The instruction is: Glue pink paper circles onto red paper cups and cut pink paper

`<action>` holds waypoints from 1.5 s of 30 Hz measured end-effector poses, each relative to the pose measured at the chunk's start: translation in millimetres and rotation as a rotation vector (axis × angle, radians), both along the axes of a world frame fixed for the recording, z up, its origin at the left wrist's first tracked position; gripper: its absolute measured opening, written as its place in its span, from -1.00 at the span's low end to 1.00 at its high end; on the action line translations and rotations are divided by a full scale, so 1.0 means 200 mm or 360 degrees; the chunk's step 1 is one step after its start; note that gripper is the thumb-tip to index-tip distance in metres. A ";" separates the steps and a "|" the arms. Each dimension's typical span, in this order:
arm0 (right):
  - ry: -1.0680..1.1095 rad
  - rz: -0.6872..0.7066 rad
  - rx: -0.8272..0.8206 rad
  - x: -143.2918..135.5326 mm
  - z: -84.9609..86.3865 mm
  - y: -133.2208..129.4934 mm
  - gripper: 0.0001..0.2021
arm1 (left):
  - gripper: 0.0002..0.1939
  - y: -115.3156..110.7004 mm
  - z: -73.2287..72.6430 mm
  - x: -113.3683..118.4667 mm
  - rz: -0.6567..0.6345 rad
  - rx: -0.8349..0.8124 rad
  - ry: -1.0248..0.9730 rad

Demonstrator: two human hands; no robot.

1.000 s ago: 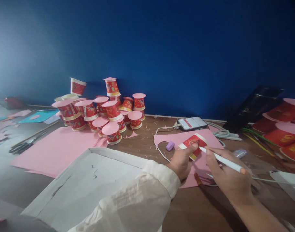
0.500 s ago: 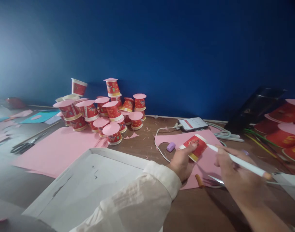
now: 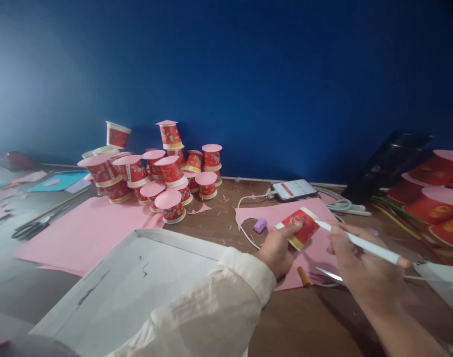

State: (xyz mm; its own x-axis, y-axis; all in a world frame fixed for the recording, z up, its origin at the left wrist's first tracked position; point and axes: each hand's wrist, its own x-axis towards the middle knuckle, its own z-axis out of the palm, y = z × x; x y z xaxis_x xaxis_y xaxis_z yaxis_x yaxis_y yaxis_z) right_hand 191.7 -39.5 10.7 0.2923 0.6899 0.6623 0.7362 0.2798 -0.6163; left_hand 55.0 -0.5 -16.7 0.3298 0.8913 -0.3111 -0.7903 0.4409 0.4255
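Note:
My left hand (image 3: pixel 276 253) is closed round a red paper cup (image 3: pixel 306 229), its thumb across the printed side. The cup lies tilted above a pink paper sheet (image 3: pixel 315 263). In my right hand (image 3: pixel 371 272) is a white pen-shaped tool (image 3: pixel 377 249) with a tapered tip and an orange rear end. Its tip meets or nearly meets the cup's right edge. Below my right fingers a pointed metal blade (image 3: pixel 329 274) shows; whether the hand holds it I cannot tell. A small purple block (image 3: pixel 260 225) and an orange-brown stick (image 3: pixel 303 276) lie by my left hand.
Several red cups with pink paper tops (image 3: pixel 170 171) are stacked at the left back, with more red cups (image 3: pixel 440 203) far right. A phone (image 3: pixel 294 190) with a white cable lies behind. Left are a white tray (image 3: pixel 174 236), pink sheets (image 3: pixel 81 228) and scissors (image 3: pixel 35 225).
The whole view has shifted slightly, so things sit a little further left. Both hands keep their holds, and the tool's tip stays by the cup's edge.

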 end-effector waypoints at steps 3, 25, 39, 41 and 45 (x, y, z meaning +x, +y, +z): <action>-0.0029 0.0019 -0.0015 0.00 0.00 0.00 -0.68 | -0.72 0.00 0.00 0.00 -0.0004 0.0021 0.0012; -0.0327 -0.0107 0.0092 0.00 0.00 0.00 -0.50 | -0.75 -0.01 0.02 0.00 -0.0008 0.0011 0.0024; -0.0388 -0.0106 0.0120 0.00 -0.02 0.00 -0.48 | -0.78 0.00 0.01 0.00 -0.0019 -0.0014 -0.0025; -0.0380 -0.0104 0.0120 0.00 -0.02 0.00 -0.50 | -0.77 0.00 0.01 0.00 -0.0017 -0.0002 -0.0025; -0.0411 -0.0127 0.0128 0.01 -0.02 0.00 -0.51 | -0.68 0.01 -0.01 0.00 -0.0041 0.0002 -0.0022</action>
